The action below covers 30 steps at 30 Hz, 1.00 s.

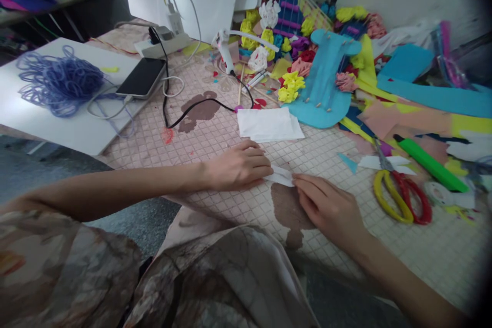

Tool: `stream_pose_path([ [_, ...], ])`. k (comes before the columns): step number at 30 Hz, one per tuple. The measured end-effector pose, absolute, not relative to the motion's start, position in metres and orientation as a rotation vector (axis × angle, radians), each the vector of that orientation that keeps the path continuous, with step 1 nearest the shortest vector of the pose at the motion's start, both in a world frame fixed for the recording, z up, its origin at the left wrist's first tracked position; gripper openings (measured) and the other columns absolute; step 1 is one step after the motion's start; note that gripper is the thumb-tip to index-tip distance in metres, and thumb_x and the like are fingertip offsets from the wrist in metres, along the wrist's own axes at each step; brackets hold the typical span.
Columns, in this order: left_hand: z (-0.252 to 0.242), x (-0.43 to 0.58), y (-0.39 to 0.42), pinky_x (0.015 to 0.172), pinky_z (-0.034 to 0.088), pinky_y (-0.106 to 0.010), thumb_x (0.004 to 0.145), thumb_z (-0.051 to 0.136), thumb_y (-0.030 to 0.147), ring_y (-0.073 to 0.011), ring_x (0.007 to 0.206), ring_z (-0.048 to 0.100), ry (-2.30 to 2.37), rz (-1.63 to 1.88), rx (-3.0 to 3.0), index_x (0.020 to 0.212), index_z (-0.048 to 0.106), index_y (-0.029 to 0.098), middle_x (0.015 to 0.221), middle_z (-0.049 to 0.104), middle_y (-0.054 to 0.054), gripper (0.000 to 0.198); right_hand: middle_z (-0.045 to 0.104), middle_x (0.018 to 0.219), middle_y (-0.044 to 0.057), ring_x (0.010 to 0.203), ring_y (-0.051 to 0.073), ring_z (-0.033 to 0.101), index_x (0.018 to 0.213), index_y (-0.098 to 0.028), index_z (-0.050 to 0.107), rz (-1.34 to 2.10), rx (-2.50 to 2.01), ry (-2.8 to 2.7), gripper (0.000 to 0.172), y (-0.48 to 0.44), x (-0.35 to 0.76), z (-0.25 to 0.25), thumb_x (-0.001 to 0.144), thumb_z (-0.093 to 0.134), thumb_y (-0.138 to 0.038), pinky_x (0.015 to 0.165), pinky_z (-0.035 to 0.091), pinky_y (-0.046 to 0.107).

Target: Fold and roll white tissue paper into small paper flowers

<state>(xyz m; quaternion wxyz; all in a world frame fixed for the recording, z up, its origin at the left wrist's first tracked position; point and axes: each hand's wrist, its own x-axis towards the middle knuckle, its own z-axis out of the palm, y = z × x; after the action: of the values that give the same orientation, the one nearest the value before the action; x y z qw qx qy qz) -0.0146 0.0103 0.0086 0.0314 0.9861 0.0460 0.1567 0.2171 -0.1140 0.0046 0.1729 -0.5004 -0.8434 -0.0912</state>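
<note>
Between my hands lies a narrow folded strip of white paper (pixel 282 176), close to the table's front edge. My left hand (pixel 243 166) is closed over the strip's left end, fingers pressed together against the table. At its right end my right hand (pixel 326 204) pinches the strip between thumb and fingers. Just beyond my left hand rests a small stack of white paper pieces (pixel 269 124). Scissors (pixel 402 189) with one yellow and one red handle lie to the right of my right hand.
A glue gun (pixel 225 54) stands at the back, its black cord crossing the table. Behind are crepe-paper flowers (pixel 292 87) and a blue guitar-shaped cutout (pixel 326 77). A green cutter (pixel 430 161) lies right. At left are a phone (pixel 142 78), blue yarn (pixel 63 81) and a power strip (pixel 161 45).
</note>
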Motion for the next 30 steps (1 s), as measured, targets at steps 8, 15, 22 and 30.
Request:
stream_pose_path([
  [8, 0.011, -0.013, 0.008, 0.100, 0.034, -0.035, 0.097, 0.033, 0.020, -0.0165, 0.099, 0.057, 0.204, 0.451, 3.008, 0.095, 0.062, 0.018, 0.102, 0.067, -0.007, 0.029, 0.068, 0.108, 0.005, 0.093, 0.019, 0.065, 0.106, -0.019, 0.062, -0.178, -1.491, -2.332, 0.019, -0.113, 0.216, 0.005, 0.090, 0.052, -0.019, 0.077, 0.052, 0.031],
  [15, 0.008, -0.014, 0.010, 0.094, 0.034, -0.033, 0.096, 0.037, 0.023, -0.0166, 0.096, 0.055, 0.280, 0.447, 2.881, 0.095, 0.063, 0.019, 0.102, 0.065, -0.006, 0.026, 0.068, 0.107, 0.005, 0.091, 0.018, 0.065, 0.104, -0.019, 0.062, -0.234, -1.483, -2.335, 0.016, -0.112, 0.216, -0.001, 0.092, 0.051, -0.016, 0.076, 0.049, 0.029],
  [22, 0.009, -0.009, 0.008, 0.090, 0.035, -0.032, 0.093, 0.044, 0.023, -0.0171, 0.095, 0.055, 0.408, 0.473, 2.784, 0.096, 0.062, 0.017, 0.097, 0.064, -0.005, 0.019, 0.062, 0.098, 0.005, 0.090, 0.018, 0.061, 0.093, -0.021, 0.060, 0.202, -1.518, -2.169, 0.013, -0.105, 0.219, 0.003, 0.093, 0.047, -0.021, 0.075, 0.049, 0.030],
  [30, 0.010, -0.004, 0.011, 0.083, 0.039, -0.031, 0.087, 0.052, 0.020, -0.0160, 0.086, 0.057, 0.620, 0.533, 2.603, 0.081, 0.065, 0.017, 0.087, 0.067, -0.003, 0.015, 0.058, 0.082, 0.002, 0.076, 0.017, 0.056, 0.081, -0.022, 0.058, 0.430, -1.651, -2.012, 0.013, -0.094, 0.222, 0.011, 0.090, 0.049, -0.023, 0.063, 0.044, 0.030],
])
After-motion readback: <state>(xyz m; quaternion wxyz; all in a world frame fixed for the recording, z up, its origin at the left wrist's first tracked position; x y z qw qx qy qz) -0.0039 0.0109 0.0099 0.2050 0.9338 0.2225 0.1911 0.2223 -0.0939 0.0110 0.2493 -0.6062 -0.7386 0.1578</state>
